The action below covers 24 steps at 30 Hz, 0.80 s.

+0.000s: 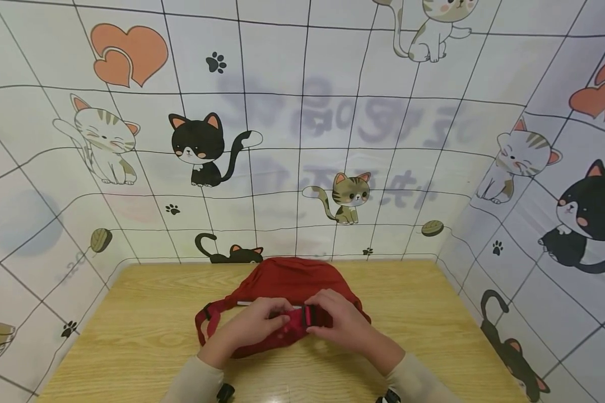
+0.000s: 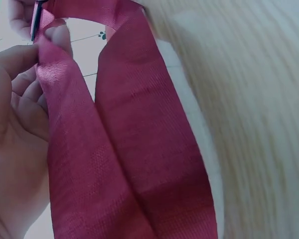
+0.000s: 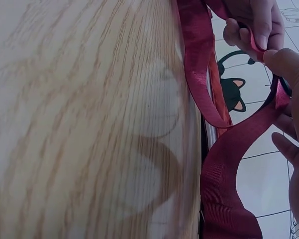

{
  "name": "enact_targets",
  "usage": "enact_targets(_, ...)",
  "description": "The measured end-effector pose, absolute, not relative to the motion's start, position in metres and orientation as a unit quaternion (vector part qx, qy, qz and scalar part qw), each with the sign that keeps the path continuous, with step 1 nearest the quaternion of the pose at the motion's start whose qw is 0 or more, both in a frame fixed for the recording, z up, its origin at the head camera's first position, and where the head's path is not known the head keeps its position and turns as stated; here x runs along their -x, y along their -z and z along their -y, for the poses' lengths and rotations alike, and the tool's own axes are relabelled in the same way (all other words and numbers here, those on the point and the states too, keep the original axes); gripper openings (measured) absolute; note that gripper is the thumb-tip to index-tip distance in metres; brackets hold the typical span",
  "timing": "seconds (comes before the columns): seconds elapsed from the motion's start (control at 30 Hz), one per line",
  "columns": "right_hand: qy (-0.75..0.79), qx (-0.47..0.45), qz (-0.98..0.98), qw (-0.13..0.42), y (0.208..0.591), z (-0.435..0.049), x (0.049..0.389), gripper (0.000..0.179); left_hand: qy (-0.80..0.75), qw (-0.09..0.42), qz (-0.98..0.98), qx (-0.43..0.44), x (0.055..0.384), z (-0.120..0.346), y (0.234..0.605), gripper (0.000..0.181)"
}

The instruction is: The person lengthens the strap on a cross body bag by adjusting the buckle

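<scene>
A red waist bag [image 1: 288, 279] lies on the wooden table [image 1: 146, 330], close to the back wall. Its red webbing strap [image 1: 204, 326] loops out to the left and runs across the bag's front. My left hand [image 1: 281, 317] pinches the strap [image 2: 139, 149] between thumb and fingers beside a black buckle [image 1: 308, 315]. My right hand [image 1: 319, 313] grips the strap at the buckle from the other side. In the right wrist view the strap [image 3: 229, 189] hangs in a curve below my right hand [image 3: 291, 74], and the buckle is mostly hidden by fingers.
Cat-patterned sheets [image 1: 302, 140] wall in the table at the back and on both sides. Bare wood [image 1: 433, 313] lies left and right of the bag. The table's near edge is just below my sleeves.
</scene>
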State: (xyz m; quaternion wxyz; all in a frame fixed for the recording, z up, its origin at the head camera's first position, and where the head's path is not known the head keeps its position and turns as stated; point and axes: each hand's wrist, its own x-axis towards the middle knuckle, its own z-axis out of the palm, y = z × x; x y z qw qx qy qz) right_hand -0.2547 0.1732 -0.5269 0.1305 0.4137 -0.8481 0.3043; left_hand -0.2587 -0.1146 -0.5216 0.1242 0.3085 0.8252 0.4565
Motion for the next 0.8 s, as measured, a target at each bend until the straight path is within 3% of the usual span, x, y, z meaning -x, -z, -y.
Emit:
enact_targets(0.43,-0.321,-0.434,0.833,0.124,0.522,-0.169,0.254,0.053,-0.476,0.145,-0.813,-0.302,0.257,0.11,0.512,0.008)
enact_targets(0.8,-0.309,-0.433,0.833,0.151,0.519,-0.164,0.252,0.052,-0.452,0.127,-0.824,-0.316,0.262,0.112,0.513,0.007)
